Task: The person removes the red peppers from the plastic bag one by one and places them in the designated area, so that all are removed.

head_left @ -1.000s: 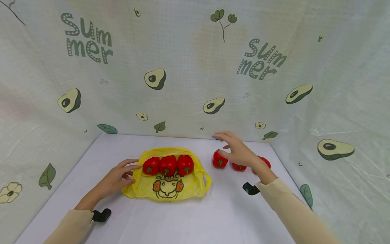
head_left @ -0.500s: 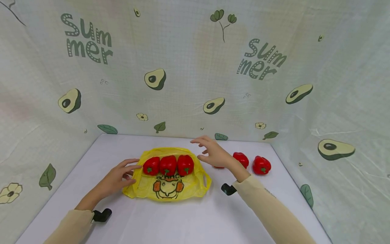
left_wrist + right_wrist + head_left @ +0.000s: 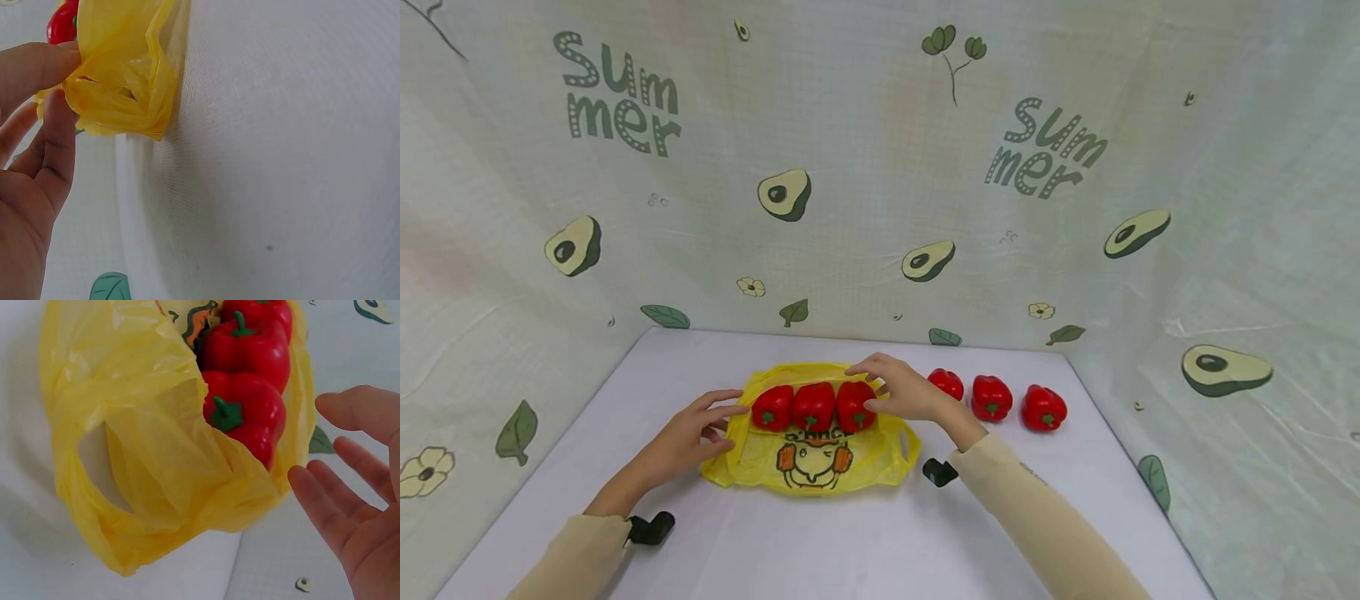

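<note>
Our right hand [image 3: 904,392], fingers spread, has shifted leftward to the frame's centre, beside three peppers [image 3: 814,407] on the yellow bag [image 3: 748,462]; our left hand [image 3: 685,437] stays at its left edge, whether pinching we cannot tell.

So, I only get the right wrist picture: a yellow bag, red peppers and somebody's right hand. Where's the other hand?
Observer: The left hand is at the left edge of the yellow bag, across from the right hand.

Visitor: Oh! And are there any peppers away from the bag?

Observer: Yes, three more red peppers sit in a row on the white table, to the right of the bag.

Visitor: I can see just a scrap of a drawing on the bag. What is it?

Observer: The head view shows it whole: a cartoon face with an orange patch on each side.
</note>
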The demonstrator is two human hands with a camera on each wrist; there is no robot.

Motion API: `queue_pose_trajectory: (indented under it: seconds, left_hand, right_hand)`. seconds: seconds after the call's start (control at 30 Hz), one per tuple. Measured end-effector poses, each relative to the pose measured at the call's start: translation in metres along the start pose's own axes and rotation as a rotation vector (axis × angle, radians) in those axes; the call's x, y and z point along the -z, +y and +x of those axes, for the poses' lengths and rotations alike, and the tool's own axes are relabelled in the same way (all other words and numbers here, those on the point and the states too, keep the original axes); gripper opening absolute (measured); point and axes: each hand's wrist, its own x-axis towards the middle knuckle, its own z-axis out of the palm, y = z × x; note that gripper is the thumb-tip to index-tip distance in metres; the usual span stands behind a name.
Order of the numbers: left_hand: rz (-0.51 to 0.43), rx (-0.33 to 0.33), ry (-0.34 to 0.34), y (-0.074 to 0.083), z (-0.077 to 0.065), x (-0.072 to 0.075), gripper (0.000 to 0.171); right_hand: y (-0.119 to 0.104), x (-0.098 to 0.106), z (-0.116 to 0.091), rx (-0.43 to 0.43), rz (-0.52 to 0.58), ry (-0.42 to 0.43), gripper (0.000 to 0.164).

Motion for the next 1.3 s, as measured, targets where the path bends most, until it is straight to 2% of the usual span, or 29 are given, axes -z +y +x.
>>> queue_pose_trajectory:
  seconds: [0.27,0.47,0.63,0.8,1.17,1.3]
  left_hand:
    - [-0.001,0.02,-0.004,-0.001,0.0,-0.001,0.056]
    - [-0.006,-0.01,0.011,-0.001,0.0,-0.001,0.056]
    - [-0.005,-0.01,0.001,0.001,0.001,-0.001,0.055]
    - [-0.002,0.005,-0.005,0.004,0.002,0.0,0.055]
    - [0.001,0.022,-0.01,0.003,0.003,-0.001,0.056]
    - [0.003,0.018,-0.012,0.003,0.002,-0.002,0.055]
  right_hand:
    - [0.012,-0.01,0.005,-0.025,-0.088,-0.025,0.048]
    - [0.018,-0.016,0.012,-0.035,-0.159,-0.051,0.05]
    - [0.02,-0.021,0.016,-0.087,-0.198,-0.073,0.055]
    - [0.024,-0.024,0.017,-0.139,-0.193,-0.063,0.061]
    - [0.024,-0.039,0.018,-0.166,-0.212,0.007,0.063]
    - [0.025,-0.041,0.016,-0.173,-0.225,0.007,0.062]
